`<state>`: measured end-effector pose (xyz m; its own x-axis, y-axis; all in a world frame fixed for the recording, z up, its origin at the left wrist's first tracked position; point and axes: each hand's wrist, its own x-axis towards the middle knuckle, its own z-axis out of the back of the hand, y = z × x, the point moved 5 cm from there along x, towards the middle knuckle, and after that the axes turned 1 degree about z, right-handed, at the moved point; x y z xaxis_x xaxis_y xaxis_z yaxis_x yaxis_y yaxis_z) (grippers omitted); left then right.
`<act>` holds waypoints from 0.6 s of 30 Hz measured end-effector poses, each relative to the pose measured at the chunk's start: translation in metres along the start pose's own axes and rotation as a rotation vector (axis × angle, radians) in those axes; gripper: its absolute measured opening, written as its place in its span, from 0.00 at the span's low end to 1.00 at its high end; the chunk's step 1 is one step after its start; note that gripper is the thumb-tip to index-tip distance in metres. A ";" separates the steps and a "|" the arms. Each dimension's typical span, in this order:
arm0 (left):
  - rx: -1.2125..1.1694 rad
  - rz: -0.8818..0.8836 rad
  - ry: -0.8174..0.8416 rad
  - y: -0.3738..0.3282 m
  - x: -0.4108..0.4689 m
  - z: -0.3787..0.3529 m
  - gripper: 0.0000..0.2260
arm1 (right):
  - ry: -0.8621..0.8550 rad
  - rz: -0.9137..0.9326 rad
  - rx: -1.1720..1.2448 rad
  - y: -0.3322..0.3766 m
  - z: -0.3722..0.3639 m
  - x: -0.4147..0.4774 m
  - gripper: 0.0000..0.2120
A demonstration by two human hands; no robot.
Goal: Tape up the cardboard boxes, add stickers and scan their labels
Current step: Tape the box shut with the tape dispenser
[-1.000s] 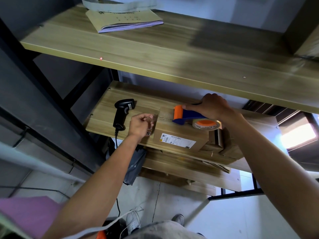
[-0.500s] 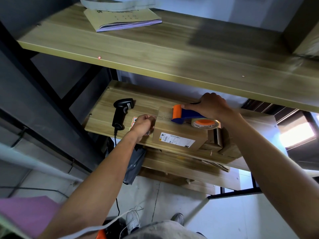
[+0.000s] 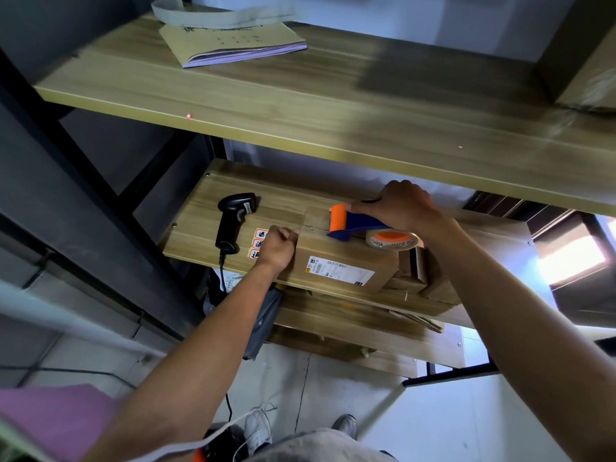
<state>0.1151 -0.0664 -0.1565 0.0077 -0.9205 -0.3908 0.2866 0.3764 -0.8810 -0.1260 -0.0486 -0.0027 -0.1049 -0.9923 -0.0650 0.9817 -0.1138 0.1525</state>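
Note:
A brown cardboard box (image 3: 336, 258) with a white shipping label (image 3: 340, 270) lies on the lower wooden shelf (image 3: 206, 208). My right hand (image 3: 400, 206) grips a blue and orange tape dispenser (image 3: 360, 226), its orange roller resting on the box top near the left end. My left hand (image 3: 278, 246) is curled against the box's left end, its thumb at the top edge by the seam. Red and white stickers (image 3: 258, 243) lie on the shelf, partly hidden by that hand. A black barcode scanner (image 3: 233, 220) lies left of them.
The upper shelf (image 3: 333, 105) overhangs the work area and carries a booklet (image 3: 233, 41) and a paper strip. More cardboard boxes (image 3: 416, 271) sit right of the labelled box. A dark post (image 3: 66, 181) stands at left. My shoes are on the floor below.
The tape dispenser has moved left along the box top toward its left end. My left hand has moved from beside the box up against its left end, uncovering the stickers.

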 end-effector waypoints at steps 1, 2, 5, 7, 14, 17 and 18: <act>-0.001 -0.013 -0.032 0.000 0.001 0.001 0.06 | -0.001 0.000 -0.004 0.000 0.000 0.000 0.37; -0.010 -0.027 -0.072 -0.001 0.000 0.003 0.04 | -0.001 0.000 -0.006 0.001 0.000 0.000 0.37; -0.082 -0.036 -0.199 -0.012 -0.010 0.010 0.09 | 0.004 -0.001 0.000 0.001 -0.001 -0.001 0.37; -0.130 -0.060 -0.194 -0.022 -0.018 0.010 0.10 | 0.004 -0.007 0.013 0.001 0.000 -0.002 0.36; 0.169 -0.205 0.052 -0.041 -0.053 -0.022 0.24 | -0.006 -0.013 0.050 0.002 0.001 -0.003 0.33; 0.204 -0.180 0.062 -0.039 -0.053 -0.022 0.25 | 0.000 -0.015 0.057 0.003 -0.001 -0.002 0.34; 0.209 -0.175 0.068 -0.040 -0.053 -0.022 0.25 | 0.000 -0.014 0.059 0.004 0.000 -0.002 0.34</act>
<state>0.0824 -0.0309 -0.1060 -0.1210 -0.9577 -0.2609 0.4692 0.1765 -0.8653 -0.1222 -0.0468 -0.0021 -0.1188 -0.9906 -0.0674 0.9690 -0.1305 0.2096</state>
